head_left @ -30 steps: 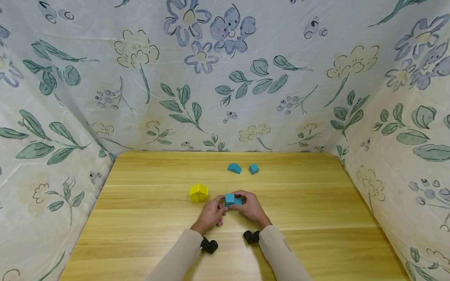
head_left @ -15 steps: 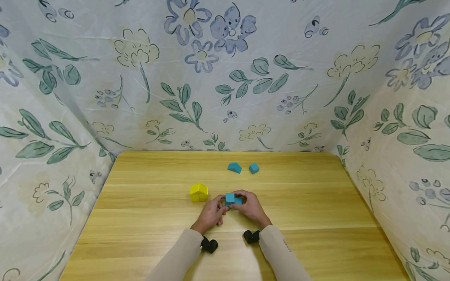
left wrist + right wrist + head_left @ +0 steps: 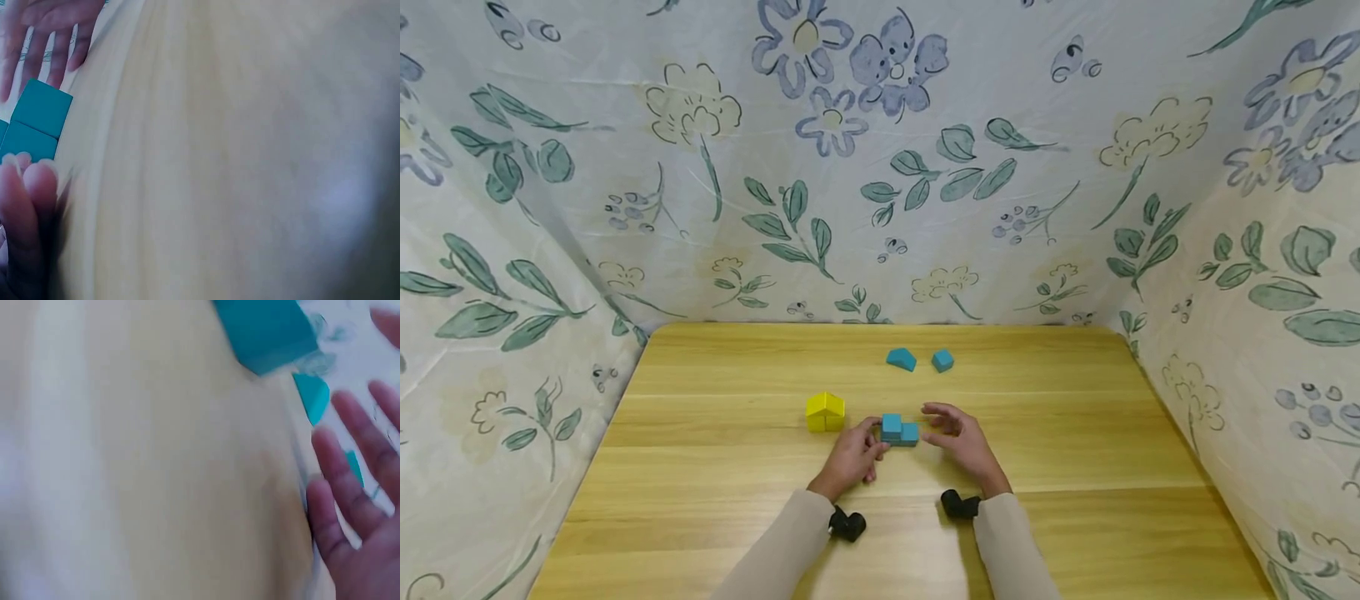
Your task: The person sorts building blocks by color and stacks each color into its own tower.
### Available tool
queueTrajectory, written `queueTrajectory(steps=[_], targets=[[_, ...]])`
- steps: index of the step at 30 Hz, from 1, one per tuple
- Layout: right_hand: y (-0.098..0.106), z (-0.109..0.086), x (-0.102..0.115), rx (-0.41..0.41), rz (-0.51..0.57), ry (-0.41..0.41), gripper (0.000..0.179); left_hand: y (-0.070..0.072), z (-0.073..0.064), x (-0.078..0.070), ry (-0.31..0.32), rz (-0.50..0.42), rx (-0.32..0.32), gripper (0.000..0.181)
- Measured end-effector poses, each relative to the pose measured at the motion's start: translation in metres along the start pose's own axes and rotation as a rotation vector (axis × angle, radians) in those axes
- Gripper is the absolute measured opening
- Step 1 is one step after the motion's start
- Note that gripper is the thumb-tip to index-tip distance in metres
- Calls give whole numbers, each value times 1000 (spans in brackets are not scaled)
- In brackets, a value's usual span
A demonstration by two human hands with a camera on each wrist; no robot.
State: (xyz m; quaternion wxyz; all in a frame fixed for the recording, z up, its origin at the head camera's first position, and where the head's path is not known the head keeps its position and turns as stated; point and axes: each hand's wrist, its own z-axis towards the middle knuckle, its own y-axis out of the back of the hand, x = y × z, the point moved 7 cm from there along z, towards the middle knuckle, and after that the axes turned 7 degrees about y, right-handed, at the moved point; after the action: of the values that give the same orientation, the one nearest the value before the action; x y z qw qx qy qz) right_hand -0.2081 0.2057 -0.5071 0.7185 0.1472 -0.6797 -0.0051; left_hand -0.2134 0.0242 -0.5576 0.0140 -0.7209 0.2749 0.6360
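A small group of blue blocks stands mid-table: one blue cube sits on top at the left, and a lower blue block lies beside it on the right. My left hand holds the group's left end between thumb and forefinger. Its fingertips meet a blue block in the left wrist view. Just right of the group, touching none of it, my right hand has its fingers spread and slightly bent. The right wrist view has these fingers apart with nothing between them.
Left of the blue group stands a yellow house shape of several blocks. Farther back lie a blue half-arch-like block and another blue cube. Floral cloth surrounds the wooden table at the back and sides.
My right hand has let go of the blue blocks and moved off to the right, its fingers spreading. The left hand and the blocks have stayed in place.
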Motion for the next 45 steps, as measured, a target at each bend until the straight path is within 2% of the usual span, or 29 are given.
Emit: queueTrajectory(steps=[5, 7, 13, 20, 26, 34, 45], targets=[[35, 11, -29, -252, 12, -64, 41, 0, 1, 0, 11, 4, -11, 44], [45, 16, -39, -328, -8, -87, 41, 0, 2, 1, 16, 4, -10, 45], [61, 37, -53, -440, -41, -142, 47, -1, 0, 0, 22, 6, -8, 46], [66, 66, -59, -490, -45, -130, 52, 1, -1, 0, 24, 9, -8, 46], [62, 83, -58, -523, -101, -112, 53, 2, 1, 1, 30, 9, -15, 46], [59, 93, -61, -546, -179, -127, 51, 1, 2, 3, 21, -10, -7, 47], [62, 97, -68, -544, -218, -149, 44, 1, 2, 3, 25, -2, -3, 47]])
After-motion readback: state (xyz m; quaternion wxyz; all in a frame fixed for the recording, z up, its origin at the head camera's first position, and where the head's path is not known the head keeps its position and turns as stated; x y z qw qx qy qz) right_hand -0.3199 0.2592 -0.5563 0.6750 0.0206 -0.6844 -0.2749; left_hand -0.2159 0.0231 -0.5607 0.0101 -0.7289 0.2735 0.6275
